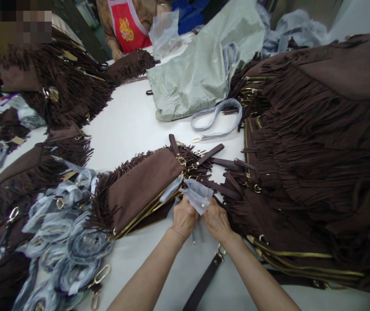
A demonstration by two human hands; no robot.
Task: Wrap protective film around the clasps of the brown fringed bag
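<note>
A brown fringed suede bag (142,183) with gold zipper trim lies tilted on the white table (129,121) in front of me. My left hand (184,218) and my right hand (216,221) meet at its right end. Both pinch a piece of thin translucent grey wrapping (198,196) by the bag's gold hardware. A brown strap (204,280) with a clasp runs under my right forearm toward the near edge.
A big heap of brown fringed bags (317,151) fills the right side, and more lie at the left (62,86). Coiled wrapped straps (68,242) pile at the near left. A pale green dust bag (201,73) and a wrapped strap (215,116) lie beyond. A person in a red apron (126,23) stands across.
</note>
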